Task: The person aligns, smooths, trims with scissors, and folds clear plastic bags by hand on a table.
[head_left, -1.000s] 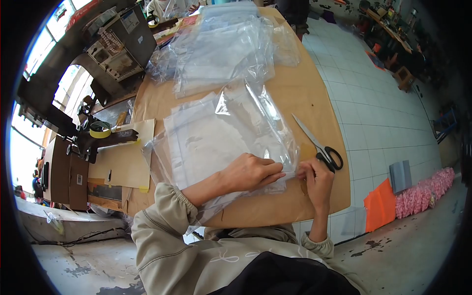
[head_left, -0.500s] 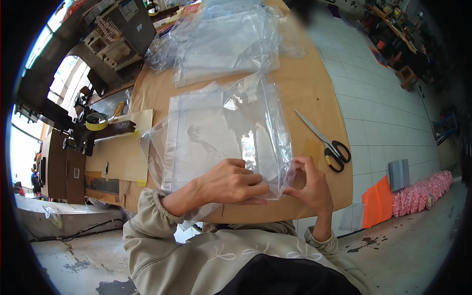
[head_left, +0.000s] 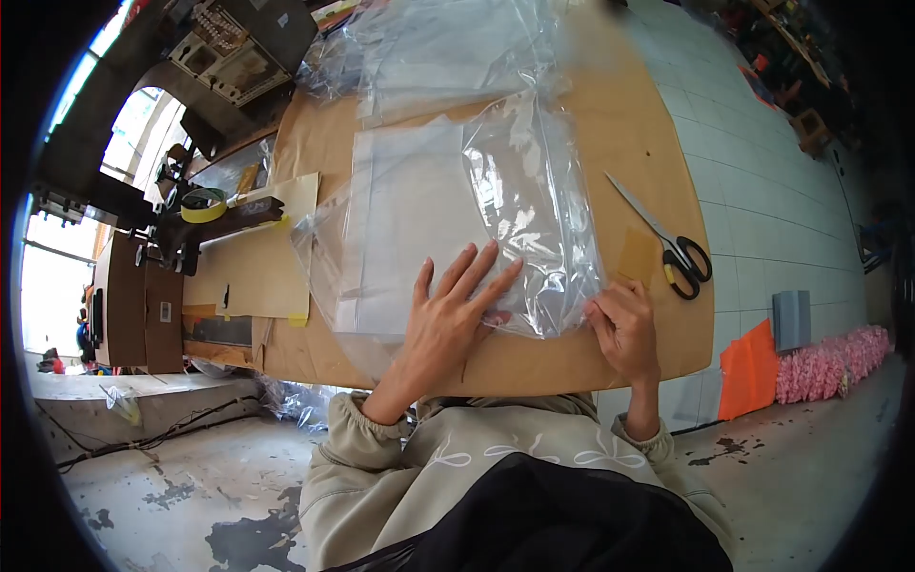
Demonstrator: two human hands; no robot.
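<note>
A clear plastic bag (head_left: 410,200) lies on the brown work table, its right part wrinkled and shiny. My left hand (head_left: 448,310) rests flat on the bag's near edge with fingers spread. At the near right corner of the bag, my right hand (head_left: 624,329) has thumb and fingers pinched together on the plastic edge. Black-handled scissors (head_left: 667,243) lie on the table, blades pointing away, just beyond my right hand. Between the scissors and the bag sits a small amber-coloured patch (head_left: 638,255).
More clear plastic bags (head_left: 448,57) are piled at the table's far end. To the left stand a dark machine (head_left: 229,48) and a roll of yellow tape (head_left: 203,206) on its arm. An orange sheet (head_left: 748,372) and a pink bundle (head_left: 829,365) lie right of the table.
My left hand has gone from curled fingers to lying flat and spread on the bag. My right hand's fingers have closed at the corner, and the camera view has shifted.
</note>
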